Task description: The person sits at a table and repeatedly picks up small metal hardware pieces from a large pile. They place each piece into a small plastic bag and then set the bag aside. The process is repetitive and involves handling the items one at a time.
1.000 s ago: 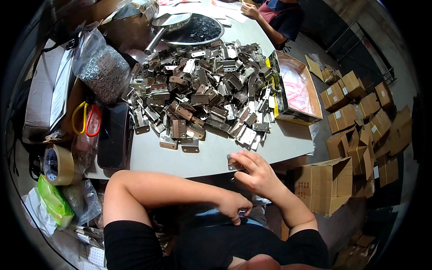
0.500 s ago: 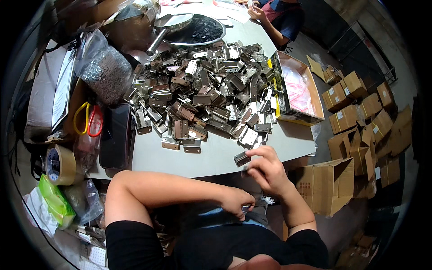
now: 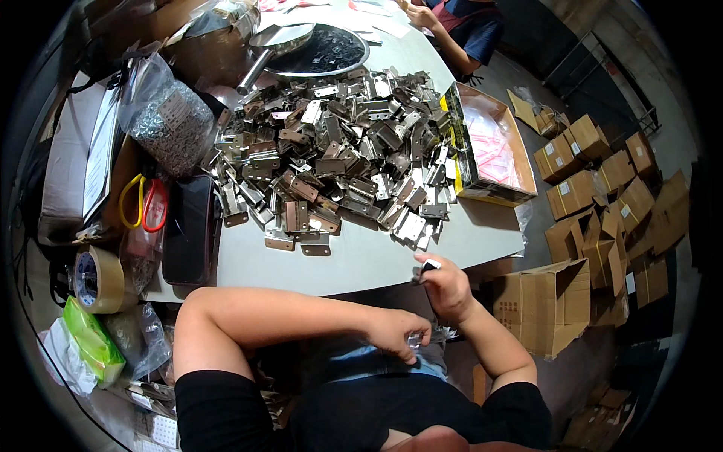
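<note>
A large heap of bent metal brackets (image 3: 331, 162) with screw holes covers the middle of the table (image 3: 339, 273). My right hand (image 3: 450, 292) is closed on a small metal bracket (image 3: 430, 265) beyond the table's front edge, a bright face of it showing between the fingers. My left hand (image 3: 393, 334) is curled in front of my body, nearer to me than the table edge. Something small and shiny (image 3: 414, 340) shows between its thumb and fingers, too hidden to name.
An open carton (image 3: 520, 197) of clear bags borders the heap's right side. Behind it stands a metal bowl (image 3: 360, 63) of dark pieces with a scoop (image 3: 260, 69). Left lie a phone (image 3: 188, 230), scissors (image 3: 154, 207) and tape (image 3: 102, 279). Cardboard boxes (image 3: 542, 305) stand right.
My right hand has turned the bracket, so a bright face shows instead of the dark one, and drawn it slightly right. The left hand's fingers have shifted, and the view has moved slightly.
</note>
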`<control>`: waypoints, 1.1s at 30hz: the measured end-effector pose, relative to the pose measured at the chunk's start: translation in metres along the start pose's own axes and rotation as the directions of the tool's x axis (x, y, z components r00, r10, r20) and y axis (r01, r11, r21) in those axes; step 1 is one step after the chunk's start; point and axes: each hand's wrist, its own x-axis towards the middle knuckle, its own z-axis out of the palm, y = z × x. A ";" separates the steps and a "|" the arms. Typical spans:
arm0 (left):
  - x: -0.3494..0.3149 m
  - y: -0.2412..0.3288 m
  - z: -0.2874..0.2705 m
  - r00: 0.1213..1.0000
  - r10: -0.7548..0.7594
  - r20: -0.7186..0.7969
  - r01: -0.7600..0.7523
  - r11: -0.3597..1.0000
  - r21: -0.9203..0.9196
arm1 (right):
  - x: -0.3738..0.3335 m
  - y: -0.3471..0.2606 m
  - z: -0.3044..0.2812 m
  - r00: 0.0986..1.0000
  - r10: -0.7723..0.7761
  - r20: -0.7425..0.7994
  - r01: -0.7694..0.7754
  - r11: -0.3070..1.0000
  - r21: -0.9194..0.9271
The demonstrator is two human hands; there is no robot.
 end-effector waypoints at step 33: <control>0.000 0.004 -0.010 0.984 0.070 -0.165 -0.130 0.913 -0.387 | 0.094 0.028 -0.033 0.973 0.108 0.205 -0.098 0.994 -0.056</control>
